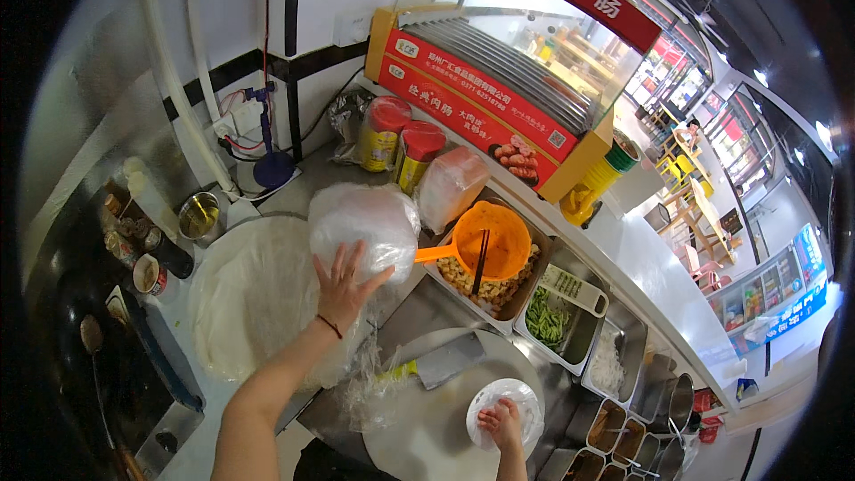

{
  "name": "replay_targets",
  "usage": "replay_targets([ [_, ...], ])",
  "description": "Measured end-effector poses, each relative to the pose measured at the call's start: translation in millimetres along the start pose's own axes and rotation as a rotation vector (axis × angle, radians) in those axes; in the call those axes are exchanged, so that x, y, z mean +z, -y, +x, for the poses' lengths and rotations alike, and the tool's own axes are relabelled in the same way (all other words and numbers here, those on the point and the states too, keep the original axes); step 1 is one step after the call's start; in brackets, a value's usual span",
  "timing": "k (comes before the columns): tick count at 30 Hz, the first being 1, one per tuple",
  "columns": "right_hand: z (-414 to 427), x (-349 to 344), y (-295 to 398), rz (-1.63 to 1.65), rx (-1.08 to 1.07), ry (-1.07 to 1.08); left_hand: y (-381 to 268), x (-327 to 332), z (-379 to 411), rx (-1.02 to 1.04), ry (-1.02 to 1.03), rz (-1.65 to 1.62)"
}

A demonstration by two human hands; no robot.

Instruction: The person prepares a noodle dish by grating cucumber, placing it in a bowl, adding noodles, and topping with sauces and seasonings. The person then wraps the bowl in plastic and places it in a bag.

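My left hand [345, 290], with a dark cord at its wrist, rests with spread fingers on a plastic-wrapped white bundle [364, 220]. My right hand [499, 419] is over a small white round dish [514, 401] with clear film on it; its fingers are partly curled, and whether they pinch the film I cannot tell. The dish sits on a round cutting board [407, 444]. A cleaver [451, 359] with a yellow-green handle lies on the board, near crumpled plastic film [367, 394]. Left of the board is a large film-covered round of pale sheets [254, 300].
An orange strainer [511, 240] with chopsticks sits over a tray of diced food [461, 280]. Beside it are trays of green strips [548, 321] and white shreds [606, 364]. A sausage roller grill [494, 80] stands behind; a wok [67, 374] with a ladle is at left.
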State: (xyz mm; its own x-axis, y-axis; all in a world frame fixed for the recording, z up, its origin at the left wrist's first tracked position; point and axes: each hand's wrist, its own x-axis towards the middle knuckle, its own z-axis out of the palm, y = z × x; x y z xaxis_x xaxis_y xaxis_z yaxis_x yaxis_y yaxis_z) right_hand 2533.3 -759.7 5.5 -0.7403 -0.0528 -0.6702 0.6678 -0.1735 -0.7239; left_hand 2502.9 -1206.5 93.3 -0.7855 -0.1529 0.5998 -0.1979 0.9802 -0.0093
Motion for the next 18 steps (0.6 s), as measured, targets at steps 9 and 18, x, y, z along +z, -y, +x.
replay_targets([
  [9,-2.7,7.2,-4.6,-0.018,-0.065,-0.118,82.0,47.7,142.6,-0.13,-0.032,-0.092],
  [18,-41.2,102.0,6.2,-0.846,-0.702,-0.523,147.3,102.4,249.7,-0.187,0.139,-0.345],
])
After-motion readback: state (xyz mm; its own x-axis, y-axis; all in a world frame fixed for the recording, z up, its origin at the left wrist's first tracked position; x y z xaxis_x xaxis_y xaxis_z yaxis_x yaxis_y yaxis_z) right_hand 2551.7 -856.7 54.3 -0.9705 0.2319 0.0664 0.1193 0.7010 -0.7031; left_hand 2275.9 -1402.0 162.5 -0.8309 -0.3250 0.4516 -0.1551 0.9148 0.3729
